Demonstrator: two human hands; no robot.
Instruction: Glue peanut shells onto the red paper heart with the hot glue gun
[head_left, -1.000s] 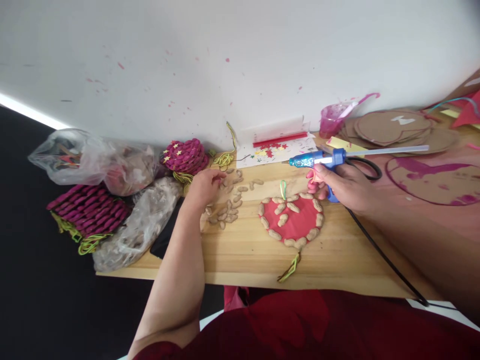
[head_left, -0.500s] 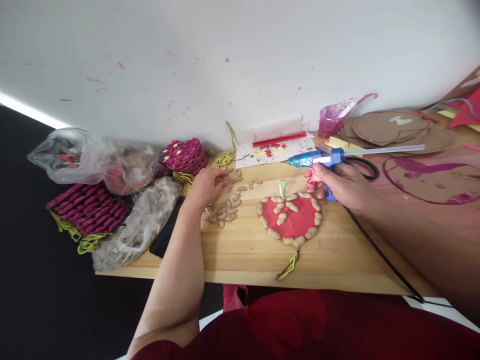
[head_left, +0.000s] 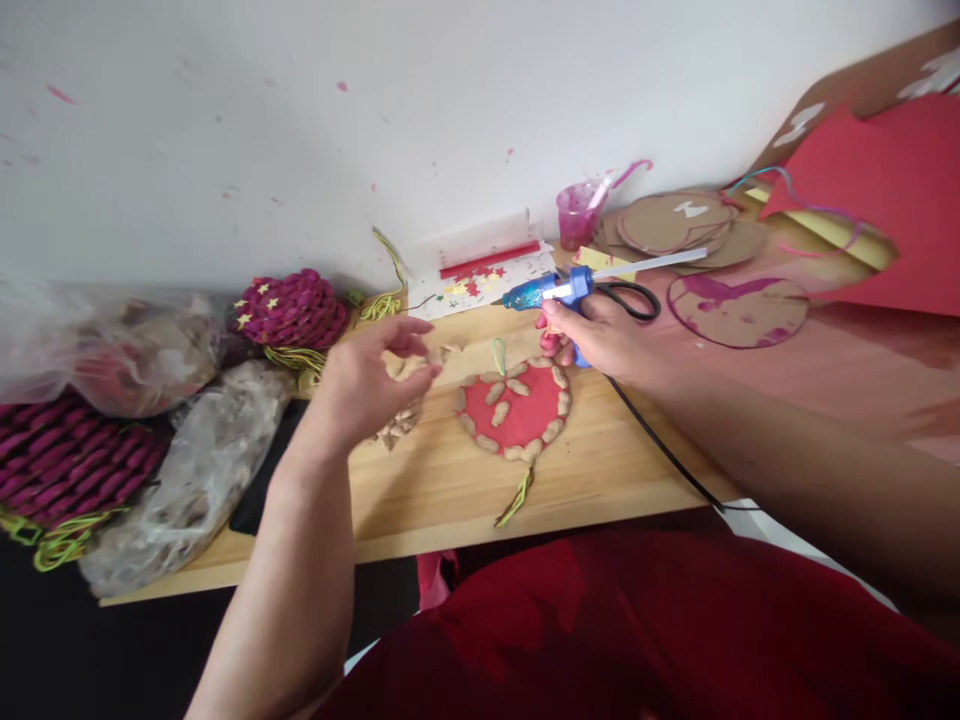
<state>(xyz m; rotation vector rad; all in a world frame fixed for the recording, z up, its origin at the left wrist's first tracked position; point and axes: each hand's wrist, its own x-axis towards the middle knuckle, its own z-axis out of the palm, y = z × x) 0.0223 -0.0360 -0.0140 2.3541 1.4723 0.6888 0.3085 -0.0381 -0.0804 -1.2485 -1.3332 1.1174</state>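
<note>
- The left hand (head_left: 367, 385) hovered above the loose peanuts (head_left: 396, 428), fingers half curled; whether it pinched one was unclear.
- The right hand (head_left: 604, 340) gripped the glue gun (head_left: 555, 291) tightly near the worktop's (head_left: 585, 470) back edge, just behind the red disc (head_left: 517, 415).

— Is the light good?
— Yes, bright and even; the white wall (head_left: 225, 120) looks almost washed out.
— And sharpness?
— The left hand (head_left: 367, 385) and the plastic bags (head_left: 112, 345) (at the left edge) are smeared by motion blur.
</note>
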